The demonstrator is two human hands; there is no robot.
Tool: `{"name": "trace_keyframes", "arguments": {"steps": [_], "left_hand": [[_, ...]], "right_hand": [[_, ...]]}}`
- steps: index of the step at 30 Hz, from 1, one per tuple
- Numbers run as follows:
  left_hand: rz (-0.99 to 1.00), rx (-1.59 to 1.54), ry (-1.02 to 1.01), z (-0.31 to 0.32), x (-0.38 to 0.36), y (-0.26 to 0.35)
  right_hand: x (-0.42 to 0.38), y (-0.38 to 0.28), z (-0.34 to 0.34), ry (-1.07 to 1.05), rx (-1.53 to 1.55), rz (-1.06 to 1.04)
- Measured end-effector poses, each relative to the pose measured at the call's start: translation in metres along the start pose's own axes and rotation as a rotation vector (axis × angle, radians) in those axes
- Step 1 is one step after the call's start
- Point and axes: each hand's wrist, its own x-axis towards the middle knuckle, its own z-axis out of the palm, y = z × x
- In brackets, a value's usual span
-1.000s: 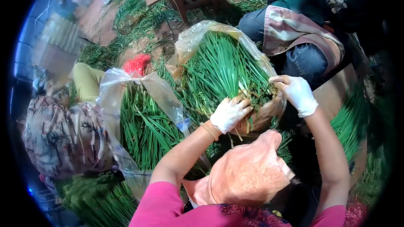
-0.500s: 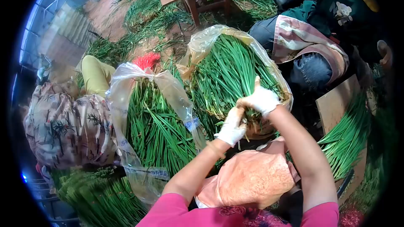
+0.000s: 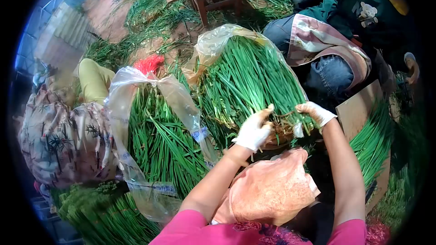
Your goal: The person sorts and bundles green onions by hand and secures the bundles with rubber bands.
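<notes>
Currently, your left hand: white-gloved, part-curled at the near ends of the green stalks; your right hand: likewise, fingers bent at their right; firm grip, cannot tell. Stalks: in the open plastic bag, right of a second bag.

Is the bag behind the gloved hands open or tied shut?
Open: the bag has its mouth spread, showing green leaves inside.

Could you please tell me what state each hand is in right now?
White-gloved left hand: partly curled at the long green leafy stalks; grip cannot be told.
White-gloved right hand: fingers bent at the stalks' lower ends; grip cannot be told.
</notes>
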Motion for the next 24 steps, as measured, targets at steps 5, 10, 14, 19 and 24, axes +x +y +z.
{"name": "trace_keyframes", "arguments": {"steps": [5,10,14,19,24], "left_hand": [[-0.071,0.232,-0.208,0.023,0.012,0.006],[-0.305,-0.511,-0.208,0.040,0.014,-0.009],[-0.653,-0.824,-0.099,0.005,0.012,-0.007],[-0.530,-0.864,-0.124,0.004,-0.002,-0.007],[-0.388,-0.980,0.100,-0.006,-0.042,0.012]], "right_hand": [[0.014,0.024,0.042,0.122,-0.397,-0.239],[0.010,0.043,0.029,0.099,-0.136,-0.185],[-0.054,0.016,0.020,0.120,0.000,-0.155],[-0.096,0.048,-0.007,0.146,-0.185,-0.130],[-0.125,0.055,-0.007,0.275,-0.448,-0.131]]}}
